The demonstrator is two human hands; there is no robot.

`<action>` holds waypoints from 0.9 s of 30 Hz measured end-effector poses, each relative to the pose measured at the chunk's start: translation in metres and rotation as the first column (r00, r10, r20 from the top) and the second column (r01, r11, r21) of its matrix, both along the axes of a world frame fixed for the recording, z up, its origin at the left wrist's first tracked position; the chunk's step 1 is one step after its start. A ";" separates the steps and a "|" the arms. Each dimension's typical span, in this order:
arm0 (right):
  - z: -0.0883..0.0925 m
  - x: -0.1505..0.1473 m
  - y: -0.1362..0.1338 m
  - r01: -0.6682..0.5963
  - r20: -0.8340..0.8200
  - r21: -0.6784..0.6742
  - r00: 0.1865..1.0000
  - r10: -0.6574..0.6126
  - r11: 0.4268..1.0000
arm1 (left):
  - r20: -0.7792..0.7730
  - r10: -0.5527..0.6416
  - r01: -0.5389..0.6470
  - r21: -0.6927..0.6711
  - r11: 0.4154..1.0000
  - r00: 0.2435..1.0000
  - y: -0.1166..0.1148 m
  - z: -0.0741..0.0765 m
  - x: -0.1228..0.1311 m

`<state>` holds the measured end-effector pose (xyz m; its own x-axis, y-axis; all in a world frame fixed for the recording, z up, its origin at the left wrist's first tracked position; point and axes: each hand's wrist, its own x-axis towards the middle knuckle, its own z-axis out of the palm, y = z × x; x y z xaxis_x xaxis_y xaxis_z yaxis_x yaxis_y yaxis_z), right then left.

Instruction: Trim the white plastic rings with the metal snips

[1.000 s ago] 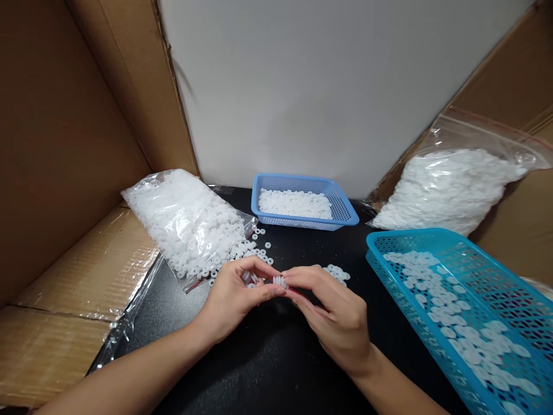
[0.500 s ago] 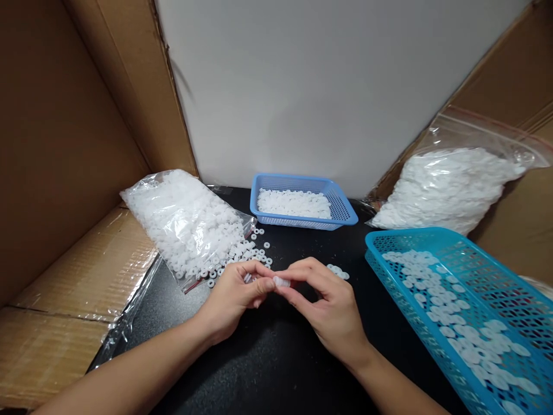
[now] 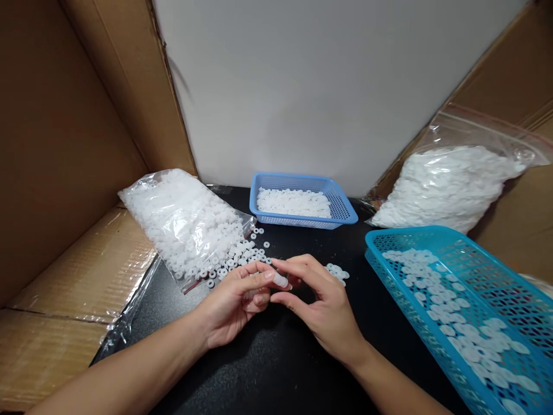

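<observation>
My left hand [image 3: 235,300] is closed, its thumb and fingers pinching a small white plastic piece [image 3: 280,280] that looks like a short stack of rings. More white bits show under its curled fingers, partly hidden. Around the far end of the piece is my right hand [image 3: 322,294], thumb and index finger parted with a gap between them. One of its fingertips is close to the piece; I cannot tell whether it touches. Loose white plastic rings [image 3: 246,252] spill from a clear bag [image 3: 185,216] just beyond my left hand. A few flat white discs [image 3: 338,273] lie behind my right hand.
A blue basket [image 3: 305,222] of white pieces stands at the back against a pale panel. On the right is a larger turquoise basket [image 3: 415,314] with scattered white discs. Behind it leans a full zip bag [image 3: 449,184]. Cardboard walls [image 3: 103,86] flank the black table [image 3: 242,374].
My right thumb and index finger have opened off the white piece. It stays in my left hand, now tilted and more exposed. My left hand has turned slightly, palm more upward.
</observation>
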<state>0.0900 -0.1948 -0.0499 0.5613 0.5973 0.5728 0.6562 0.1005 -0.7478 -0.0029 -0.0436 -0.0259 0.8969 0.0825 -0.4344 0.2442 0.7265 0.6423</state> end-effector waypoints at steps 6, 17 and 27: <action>0.004 -0.001 0.000 0.024 0.026 -0.013 0.999 -0.023 1.000 | -0.022 0.010 -0.011 -0.059 0.998 1.000 -0.002 -0.003 0.000; 0.000 -0.002 0.001 0.023 0.031 -0.039 0.999 -0.021 0.999 | -0.006 0.021 -0.021 -0.116 0.993 1.000 -0.001 -0.004 0.001; 0.006 0.003 0.002 0.033 -0.658 -0.034 0.752 -0.047 0.999 | -0.075 0.043 -0.049 -0.076 0.996 0.996 -0.002 0.001 0.003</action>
